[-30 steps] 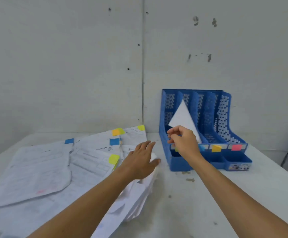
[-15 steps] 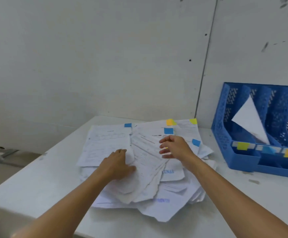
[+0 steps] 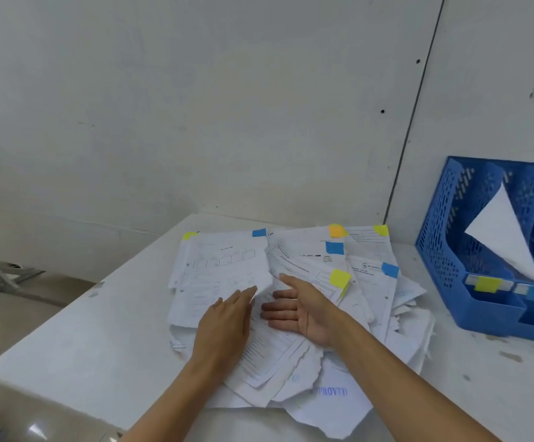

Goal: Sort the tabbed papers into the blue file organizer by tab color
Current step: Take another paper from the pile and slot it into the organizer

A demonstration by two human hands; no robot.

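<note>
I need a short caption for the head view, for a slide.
Left hand and right hand reach into tabbed papers beside a blue file organizer.

Under my palms, the crumpled white printed paper sheets [image 3: 291,355] feel matt. The perforated blue plastic file organizer [image 3: 450,250] looks smooth. The white table top [image 3: 100,330] is dull and scuffed.

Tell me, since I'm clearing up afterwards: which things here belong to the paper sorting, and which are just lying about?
In the job: tabbed papers, blue file organizer, white sheet standing in it, left hand and right hand resting on the papers.
Lying about: metal frame on the floor, specks on the table.
</note>
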